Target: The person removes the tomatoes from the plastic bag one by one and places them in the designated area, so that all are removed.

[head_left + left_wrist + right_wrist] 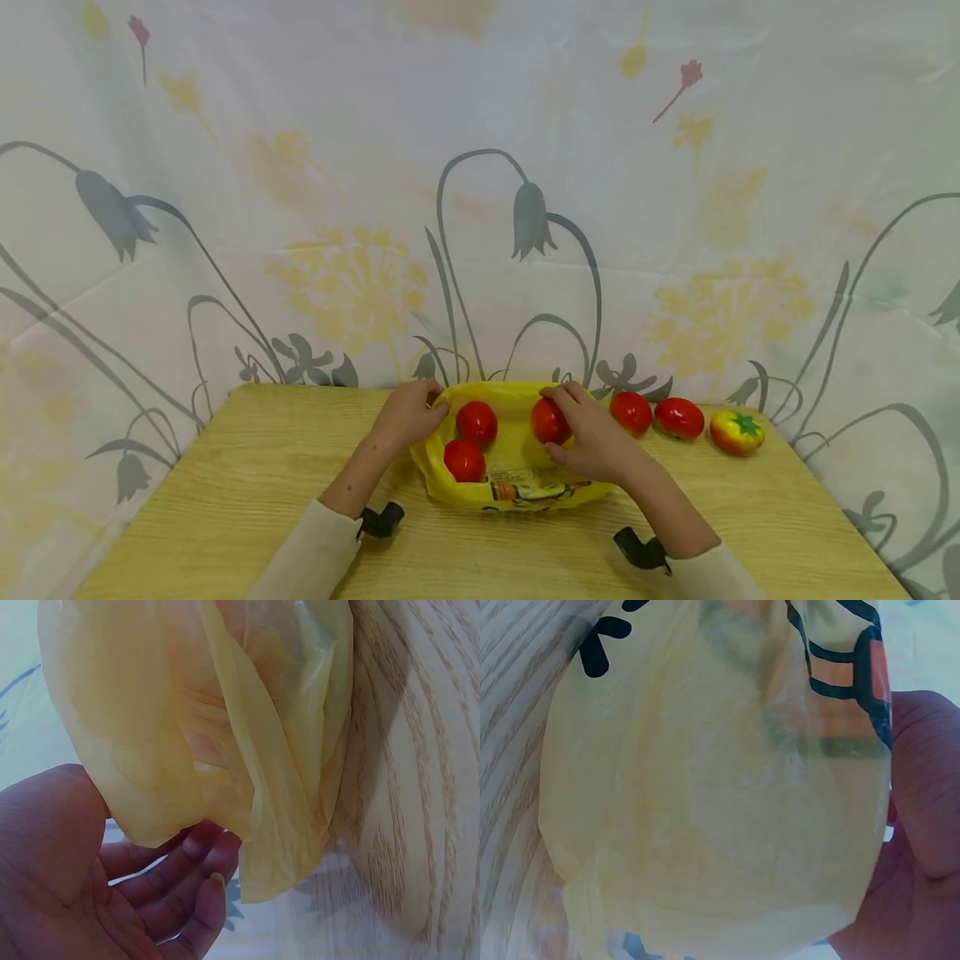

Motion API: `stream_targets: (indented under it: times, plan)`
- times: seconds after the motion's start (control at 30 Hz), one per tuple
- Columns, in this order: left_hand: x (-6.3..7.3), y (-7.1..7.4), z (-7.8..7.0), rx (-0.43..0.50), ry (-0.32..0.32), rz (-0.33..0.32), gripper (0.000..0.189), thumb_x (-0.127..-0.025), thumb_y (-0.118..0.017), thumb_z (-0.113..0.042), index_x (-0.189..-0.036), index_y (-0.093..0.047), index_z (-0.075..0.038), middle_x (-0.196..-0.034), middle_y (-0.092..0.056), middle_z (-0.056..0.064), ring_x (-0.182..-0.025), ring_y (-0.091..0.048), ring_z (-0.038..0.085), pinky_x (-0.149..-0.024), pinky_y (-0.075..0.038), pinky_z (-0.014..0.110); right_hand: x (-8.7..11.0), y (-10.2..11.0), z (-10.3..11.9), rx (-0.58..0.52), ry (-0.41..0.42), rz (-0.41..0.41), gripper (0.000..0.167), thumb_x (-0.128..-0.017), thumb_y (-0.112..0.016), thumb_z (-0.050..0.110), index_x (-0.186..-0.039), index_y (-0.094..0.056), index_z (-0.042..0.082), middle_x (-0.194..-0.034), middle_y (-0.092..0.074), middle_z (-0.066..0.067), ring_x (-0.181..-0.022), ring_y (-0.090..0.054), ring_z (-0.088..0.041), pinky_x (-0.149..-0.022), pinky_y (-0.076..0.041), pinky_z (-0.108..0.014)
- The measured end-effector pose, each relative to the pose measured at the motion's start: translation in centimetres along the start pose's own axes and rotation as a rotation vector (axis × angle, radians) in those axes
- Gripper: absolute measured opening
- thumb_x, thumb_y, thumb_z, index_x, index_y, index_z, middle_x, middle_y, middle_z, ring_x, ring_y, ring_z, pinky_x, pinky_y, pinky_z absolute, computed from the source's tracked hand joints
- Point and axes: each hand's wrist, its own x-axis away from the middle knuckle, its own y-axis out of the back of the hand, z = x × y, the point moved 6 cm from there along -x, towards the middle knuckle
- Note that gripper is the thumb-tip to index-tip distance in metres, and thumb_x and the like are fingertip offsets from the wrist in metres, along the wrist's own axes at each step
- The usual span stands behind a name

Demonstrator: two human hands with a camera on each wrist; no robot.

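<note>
The left grip (408, 414) pinches the bag (459, 493), the right grip (597, 440) holds a red fruit (548, 422), two fruits (476, 423) between.

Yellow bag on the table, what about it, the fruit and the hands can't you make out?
Head view: the small print inside the yellow bag is too small to read.
Head view: the right hand hides part of the red fruit it holds.
Left wrist view: the bag's wall veils whatever lies inside.
Right wrist view: the bag covers part of that hand; the picture's edge crops more.
</note>
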Motion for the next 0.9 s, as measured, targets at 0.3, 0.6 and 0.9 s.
stream_targets:
  times: [0.3, 0.6, 0.9]
  plan:
    - [0.0, -0.1, 0.1, 0.010, -0.009, 0.002, 0.016, -0.100, -0.071, -0.018, -0.107, -0.074, -0.004, -0.094, -0.070, 0.006, -0.077, -0.056, 0.019, -0.074, -0.054, 0.035, 0.5, 1.2, -0.1, -0.020, -0.026, -0.028, 0.073, -0.087, -0.087, 0.018, -0.149, -0.052, 0.002, -0.137, -0.057, -0.016, -0.114, -0.067, -0.034, -0.090, -0.061, -0.053]
    - [0.2, -0.2, 0.1, 0.002, 0.001, 0.008, 0.016, -0.100, -0.070, -0.018, -0.107, -0.074, -0.004, -0.095, -0.069, 0.006, -0.079, -0.057, 0.019, -0.076, -0.055, 0.036, 1.2, 2.5, -0.6, -0.033, -0.036, -0.037, 0.072, -0.085, -0.088, 0.014, -0.147, -0.053, 0.003, -0.140, -0.054, -0.017, -0.115, -0.066, -0.036, -0.091, -0.060, -0.054]
    - [0.0, 0.0, -0.1, 0.003, -0.012, 0.000, 0.016, -0.100, -0.070, -0.018, -0.107, -0.074, -0.004, -0.092, -0.068, 0.006, -0.076, -0.055, 0.019, -0.072, -0.053, 0.034, 1.5, 4.2, -1.3, -0.011, -0.032, -0.041, 0.070, -0.083, -0.090, 0.014, -0.142, -0.053, 0.005, -0.137, -0.054, -0.015, -0.116, -0.063, -0.034, -0.093, -0.059, -0.053]
